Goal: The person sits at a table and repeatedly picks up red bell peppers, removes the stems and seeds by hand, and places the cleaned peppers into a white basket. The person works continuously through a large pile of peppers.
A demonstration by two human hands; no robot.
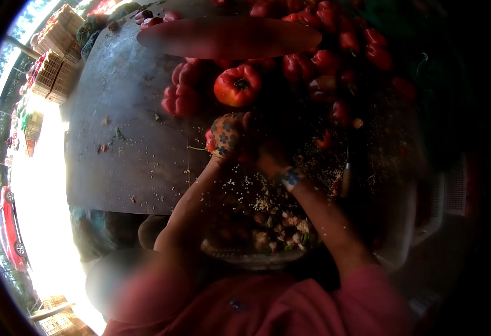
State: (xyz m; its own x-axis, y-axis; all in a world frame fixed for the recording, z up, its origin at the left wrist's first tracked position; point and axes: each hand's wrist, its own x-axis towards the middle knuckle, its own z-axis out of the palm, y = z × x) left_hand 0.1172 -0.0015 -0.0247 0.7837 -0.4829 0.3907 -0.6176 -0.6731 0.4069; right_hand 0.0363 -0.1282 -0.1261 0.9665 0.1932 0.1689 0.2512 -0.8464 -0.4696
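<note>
My left hand, in an orange glove with dark flower prints, is closed on a red pepper; its green stem points left. In deep shadow just to the right is my right hand, with a pale, blue-patterned glove cuff at the wrist; its fingers and anything in them cannot be made out. Beyond my left hand lies a whole red bell pepper, its dark stem end facing up. More red peppers sit beside it. A knife with a wooden handle rests to the right of my hands.
Pepper seeds are scattered over the dark table. A basket with pepper cores and scraps stands close to my body. Many red peppers lie at the far side. White plastic crates stand right; stacked crates stand far left.
</note>
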